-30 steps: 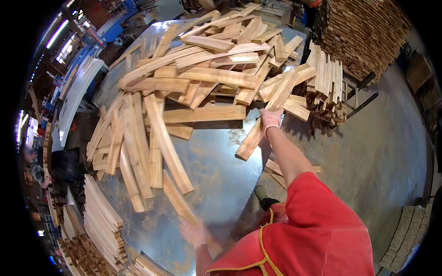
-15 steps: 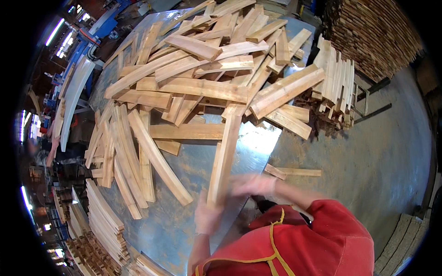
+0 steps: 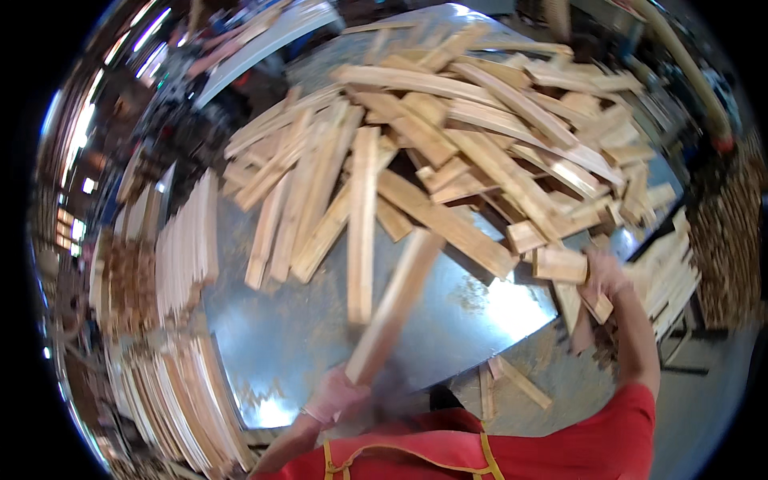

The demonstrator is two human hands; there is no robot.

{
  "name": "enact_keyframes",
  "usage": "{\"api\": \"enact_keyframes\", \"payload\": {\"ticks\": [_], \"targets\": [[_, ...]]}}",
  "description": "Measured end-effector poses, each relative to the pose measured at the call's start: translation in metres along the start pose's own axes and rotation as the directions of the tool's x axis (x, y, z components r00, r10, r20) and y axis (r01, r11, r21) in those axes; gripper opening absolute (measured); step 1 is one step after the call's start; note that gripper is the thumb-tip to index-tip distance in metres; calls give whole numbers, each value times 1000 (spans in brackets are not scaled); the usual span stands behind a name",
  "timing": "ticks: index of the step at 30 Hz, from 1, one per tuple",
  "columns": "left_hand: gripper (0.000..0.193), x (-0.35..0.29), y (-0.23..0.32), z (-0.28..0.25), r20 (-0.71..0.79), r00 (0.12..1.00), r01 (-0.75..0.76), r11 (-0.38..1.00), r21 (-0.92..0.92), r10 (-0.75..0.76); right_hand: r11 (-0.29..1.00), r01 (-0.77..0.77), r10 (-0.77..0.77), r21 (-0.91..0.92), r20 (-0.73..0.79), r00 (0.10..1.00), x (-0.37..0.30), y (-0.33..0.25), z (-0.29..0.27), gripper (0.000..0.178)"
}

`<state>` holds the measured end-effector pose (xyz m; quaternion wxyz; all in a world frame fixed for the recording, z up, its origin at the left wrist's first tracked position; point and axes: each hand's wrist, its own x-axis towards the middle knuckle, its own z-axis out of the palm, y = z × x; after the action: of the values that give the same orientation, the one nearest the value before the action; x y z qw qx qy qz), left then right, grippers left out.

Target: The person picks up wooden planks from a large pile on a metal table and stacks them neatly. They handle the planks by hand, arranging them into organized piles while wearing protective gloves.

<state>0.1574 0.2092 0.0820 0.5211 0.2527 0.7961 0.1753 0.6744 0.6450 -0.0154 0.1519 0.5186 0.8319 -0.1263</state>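
My left hand (image 3: 340,396) is closed round the near end of a wooden board (image 3: 400,304), which slants up and away over the metal table (image 3: 320,360). The board is blurred by motion. Out to the right, my right hand (image 3: 606,276) grips the end of another board (image 3: 560,264) at the pile's right edge. Some of its fingers are hidden behind the wood. In front of both hands, a loose pile of boards (image 3: 488,168) lies crisscrossed on the table. One pale board (image 3: 362,224) points toward me from the pile, near the held one.
Neat stacks of boards stand to the left (image 3: 188,248) and lower left (image 3: 180,400). More stacked strips (image 3: 668,280) are at the right, beside a tall wood stack (image 3: 724,232). A few offcuts (image 3: 520,382) lie on the floor past the table edge.
The view has turned to the left. My right hand has left the first board's side and reached out right to the pile. My left hand still holds its board, now tilted more.
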Motion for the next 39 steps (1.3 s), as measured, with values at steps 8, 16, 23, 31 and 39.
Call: {"api": "enact_keyframes", "payload": {"ticks": [8,16,23,31,39], "targets": [[42,-2,-123,-53,-466,885,-278,829,-485,25,926,315,-350,207,163,923,-108,-319,-57,86],[46,-37,-226,-116,-682,724,-186,924,-334,-101,502,167,-504,849,130,854,-65,-616,-6,102],[108,-60,-254,-140,-651,756,158,984,80,-69,307,-307,-589,901,434,682,-128,-834,133,70],[91,-74,-341,-175,-825,551,116,967,229,129,609,272,-634,745,252,731,-113,-766,79,94],[80,-44,-367,-254,-896,416,624,667,407,158,-53,-214,-186,975,201,962,46,-629,52,92]]}}
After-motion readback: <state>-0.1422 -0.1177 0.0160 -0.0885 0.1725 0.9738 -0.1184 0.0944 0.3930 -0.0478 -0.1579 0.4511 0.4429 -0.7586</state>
